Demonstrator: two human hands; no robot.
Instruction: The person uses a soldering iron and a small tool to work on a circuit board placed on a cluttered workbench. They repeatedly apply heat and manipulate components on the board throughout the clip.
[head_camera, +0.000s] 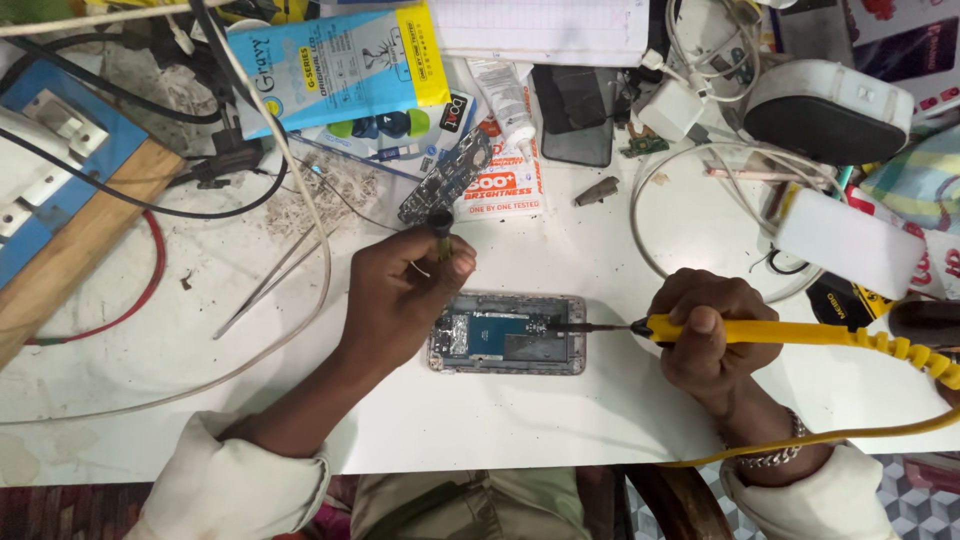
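A white table (560, 410), scuffed and dusty at the left, carries an opened phone (508, 334), tweezers (268, 283), a circuit board (445, 176), cables, packets and a wooden switchboard (60, 190).

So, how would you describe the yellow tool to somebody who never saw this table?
On the white table, find the opened phone in the middle near the front edge. The right hand holds a soldering iron whose dark tip reaches the phone's circuit board. It alone has a yellow handle with a yellow coiled cable.
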